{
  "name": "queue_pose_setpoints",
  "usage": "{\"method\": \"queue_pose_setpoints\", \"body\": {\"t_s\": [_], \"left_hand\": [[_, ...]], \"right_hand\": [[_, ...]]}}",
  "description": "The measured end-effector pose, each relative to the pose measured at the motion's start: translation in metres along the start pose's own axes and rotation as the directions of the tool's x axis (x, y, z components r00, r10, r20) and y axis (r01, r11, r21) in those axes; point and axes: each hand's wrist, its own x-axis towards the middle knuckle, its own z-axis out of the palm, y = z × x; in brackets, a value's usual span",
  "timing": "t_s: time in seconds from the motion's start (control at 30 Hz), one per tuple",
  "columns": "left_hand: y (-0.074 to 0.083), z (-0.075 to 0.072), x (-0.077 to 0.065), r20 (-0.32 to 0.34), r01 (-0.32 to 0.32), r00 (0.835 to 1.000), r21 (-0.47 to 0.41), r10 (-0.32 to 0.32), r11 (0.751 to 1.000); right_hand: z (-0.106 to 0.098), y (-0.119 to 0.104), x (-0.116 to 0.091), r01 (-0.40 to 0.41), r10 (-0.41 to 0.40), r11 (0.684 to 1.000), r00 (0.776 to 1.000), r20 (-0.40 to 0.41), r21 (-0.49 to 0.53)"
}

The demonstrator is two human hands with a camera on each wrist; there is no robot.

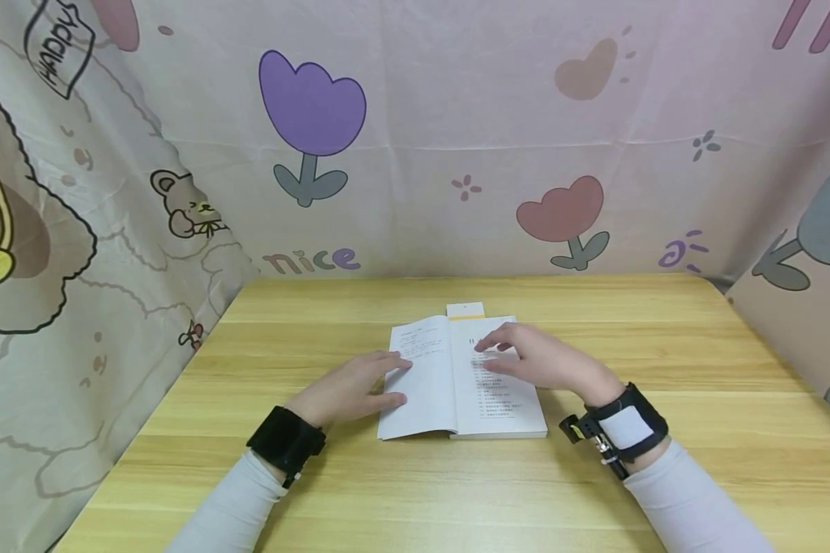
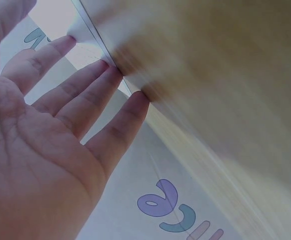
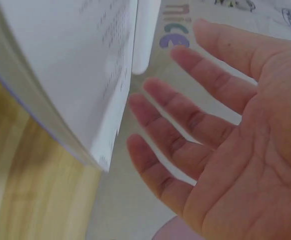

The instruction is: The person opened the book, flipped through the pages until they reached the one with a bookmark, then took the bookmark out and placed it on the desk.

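Note:
An open book (image 1: 429, 399) lies on the wooden table, with a mostly blank left page and a right page (image 3: 75, 60) carrying lines of print. My left hand (image 1: 356, 388) rests at the book's left edge, its fingers stretched out and touching the left page; in the left wrist view the hand (image 2: 50, 125) has its fingertips at the page edge. Over the right page hovers my right hand (image 1: 542, 359), fingers loosely bent. The right wrist view has that hand (image 3: 225, 130) apart from the paper, holding nothing. A white card-like bookmark (image 1: 465, 310) sticks out from the book's top.
The light wooden table (image 1: 304, 499) spreads out around the book. A patterned cloth (image 1: 415, 92) with printed flowers hangs behind the table and along both sides. Dark straps with small devices (image 1: 625, 426) sit on the wrists.

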Motion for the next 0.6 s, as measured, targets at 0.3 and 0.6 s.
{"method": "queue_pose_setpoints", "body": {"t_s": [0.3, 0.6], "left_hand": [[0.0, 0.0, -0.001, 0.007, 0.01, 1.0, 0.0, -0.01, 1.0], [0.0, 0.001, -0.001, 0.008, 0.009, 1.0, 0.004, -0.009, 1.0]], "right_hand": [[-0.012, 0.012, -0.005, -0.095, 0.095, 0.994, 0.995, 0.006, -0.047], [-0.02, 0.025, -0.009, -0.163, 0.163, 0.983, 0.987, -0.016, -0.082]]}}
